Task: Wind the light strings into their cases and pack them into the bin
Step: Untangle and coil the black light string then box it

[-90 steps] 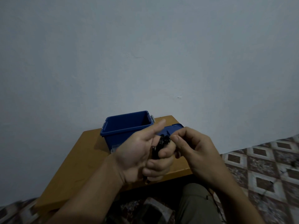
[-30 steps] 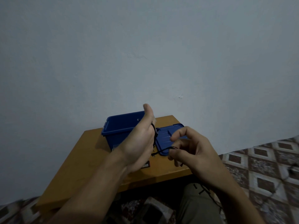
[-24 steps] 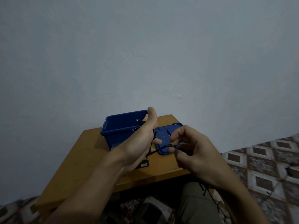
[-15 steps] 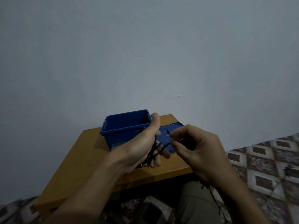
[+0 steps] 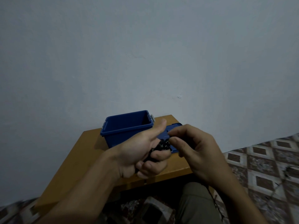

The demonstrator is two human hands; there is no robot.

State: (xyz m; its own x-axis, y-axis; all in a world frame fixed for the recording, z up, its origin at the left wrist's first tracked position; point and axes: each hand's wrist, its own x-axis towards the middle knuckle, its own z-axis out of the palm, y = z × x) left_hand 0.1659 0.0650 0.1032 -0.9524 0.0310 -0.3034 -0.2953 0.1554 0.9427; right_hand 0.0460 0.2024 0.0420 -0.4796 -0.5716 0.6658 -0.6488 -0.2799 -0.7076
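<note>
My left hand (image 5: 142, 152) grips a dark bundle of light string (image 5: 162, 145) with its fingers curled round it and the thumb raised. My right hand (image 5: 195, 151) pinches the string at the top of the bundle. A loose length of the black string (image 5: 215, 202) trails down under my right wrist, past my knee. Behind my hands an open blue bin (image 5: 126, 126) stands on a small wooden table (image 5: 77, 157), its blue lid (image 5: 174, 126) flat beside it on the right. No case is visible.
A plain grey wall rises right behind the table. Patterned floor tiles (image 5: 258, 159) spread to the right, with more dark string (image 5: 289, 170) lying on them. A grey block (image 5: 152, 206) sits on the floor under the table's front edge.
My left hand turned and closed round the string, going from an open winding pose to a fist on the bundle. My right hand brought the string back to the top of the bundle.
</note>
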